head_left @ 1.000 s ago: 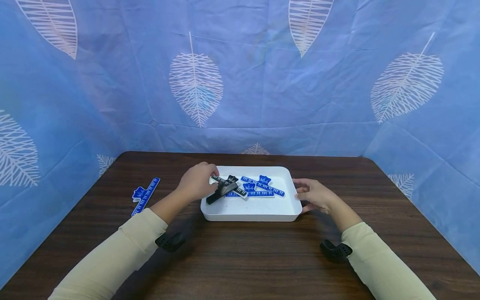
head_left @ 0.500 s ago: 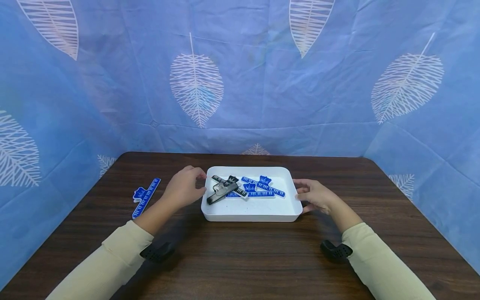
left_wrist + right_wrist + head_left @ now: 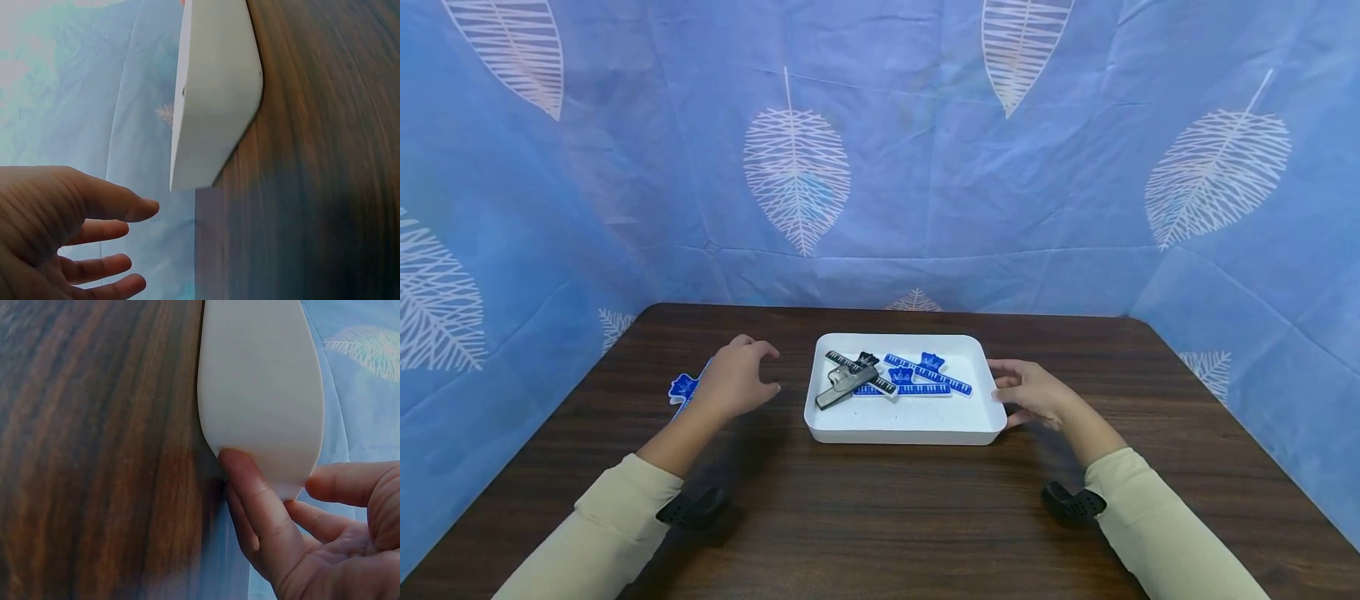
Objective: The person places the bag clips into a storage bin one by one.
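Observation:
In the head view my left hand [image 3: 732, 382] is over the table left of the white tray [image 3: 917, 417], thumb and fingers apart, holding nothing. Partly hidden behind it lies a blue piano-keyboard page clip [image 3: 682, 387]. My right hand [image 3: 1033, 392] holds the tray's right end. The right wrist view has its thumb at the rim and fingertips [image 3: 240, 465] low on the outer wall. Inside the tray, a dark metallic clip [image 3: 847, 387] overlaps a black keyboard clip [image 3: 865, 362] at the left. Two blue keyboard clips [image 3: 958, 385] cross beside them.
The tray stands on a dark wood-grain table [image 3: 880, 517]. A blue cloth [image 3: 895, 183] with white leaf prints hangs behind and at both sides. Each wrist wears a black strap-like device [image 3: 1072, 502].
My left hand has let go of the dark metallic clip in the tray and drawn back leftward, now covering part of the blue clip on the table. The right hand stays at the tray.

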### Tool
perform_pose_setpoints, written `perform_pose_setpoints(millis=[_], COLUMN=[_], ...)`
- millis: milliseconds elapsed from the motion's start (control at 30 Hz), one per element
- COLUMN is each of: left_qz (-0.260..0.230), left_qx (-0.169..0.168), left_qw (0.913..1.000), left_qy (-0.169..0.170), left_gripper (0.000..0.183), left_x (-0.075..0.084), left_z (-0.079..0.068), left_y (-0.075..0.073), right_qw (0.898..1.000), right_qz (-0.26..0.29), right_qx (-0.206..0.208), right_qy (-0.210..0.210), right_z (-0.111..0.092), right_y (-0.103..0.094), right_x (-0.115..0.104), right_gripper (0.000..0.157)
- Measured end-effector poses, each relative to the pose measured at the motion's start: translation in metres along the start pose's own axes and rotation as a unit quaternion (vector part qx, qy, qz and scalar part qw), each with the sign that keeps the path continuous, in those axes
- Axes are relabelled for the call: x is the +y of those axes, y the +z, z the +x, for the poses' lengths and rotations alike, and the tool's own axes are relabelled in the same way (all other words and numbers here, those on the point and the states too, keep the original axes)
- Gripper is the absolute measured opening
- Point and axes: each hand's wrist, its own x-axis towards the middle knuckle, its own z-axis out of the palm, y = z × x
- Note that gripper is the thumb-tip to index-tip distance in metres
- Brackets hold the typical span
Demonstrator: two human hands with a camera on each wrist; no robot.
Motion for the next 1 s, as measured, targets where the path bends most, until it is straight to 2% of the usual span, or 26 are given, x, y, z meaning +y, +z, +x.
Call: perform_pose_setpoints(millis=[167, 333, 1000], left_qz=[0.010, 0.017, 0.015], left_qx=[0.006, -0.003, -0.014], left_qw=[0.9999, 0.9994, 0.9916], left_qy=[-0.012, -0.031, -0.128], left_gripper=[0.047, 0.049, 0.050], left_x=[-0.015, -0.027, -0.077], left_z=[-0.005, -0.008, -0.006], left_y=[0.002, -0.004, -0.006], right_qw=[1.000, 1.000, 1.000], right_qz=[-0.003, -0.003, 0.008], right_qx=[0.003, 0.005, -0.002], right_qy=[-0.002, -0.005, -0.002], right_z=[-0.001, -0.001, -0.001], right_y=[0.000, 0.000, 0.000], right_x=[0.000, 0.001, 0.001], right_gripper=[0.066, 0.066, 0.067])
